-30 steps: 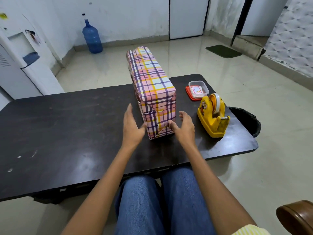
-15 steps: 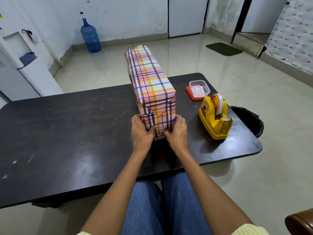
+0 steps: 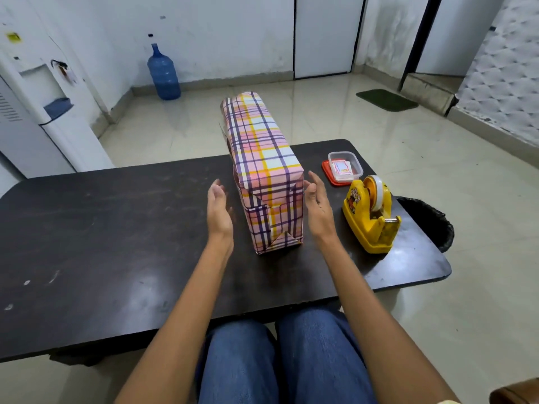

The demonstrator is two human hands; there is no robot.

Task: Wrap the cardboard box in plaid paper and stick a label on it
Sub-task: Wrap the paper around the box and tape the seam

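Both open, empty hands, left hand [image 3: 219, 209] and right hand [image 3: 318, 206], should squarely clasp the tall plaid-wrapped cardboard box [image 3: 267, 176] sides

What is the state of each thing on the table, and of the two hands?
Box: wrapped in plaid paper, near end folded shut.
Left hand: open, beside the box, not touching.
Right hand: open, close to the box's side.
Container: open, resting on its red lid.
Tape dispenser: upright, roll loaded.
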